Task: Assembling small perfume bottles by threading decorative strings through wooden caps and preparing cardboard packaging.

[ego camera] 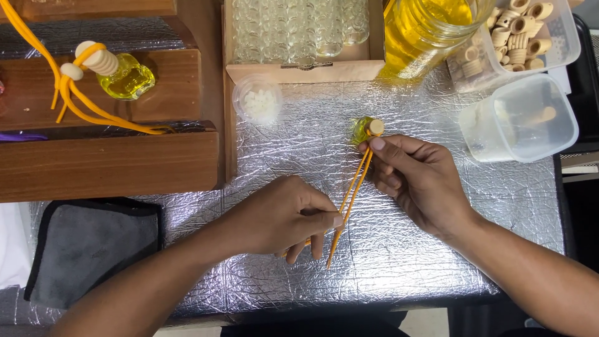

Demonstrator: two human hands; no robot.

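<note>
Small yellow-filled bottle (pixel 363 130) just below cardboard box of empty bottles (pixel 299 37), steadied by right hand (pixel 419 181) fingertips; left hand (pixel 284 217) pinched shut on orange cord (pixel 350 193) further below; hard tug likely to tip bottle, spilling onto foil mat (pixel 399 249).

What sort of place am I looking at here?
Probably a small craft workbench where little scent bottles are put together by hand: a box of empty clear glass bottles, a big jar of yellow liquid, a tub of wooden caps, and a silver foil-covered table.
</note>
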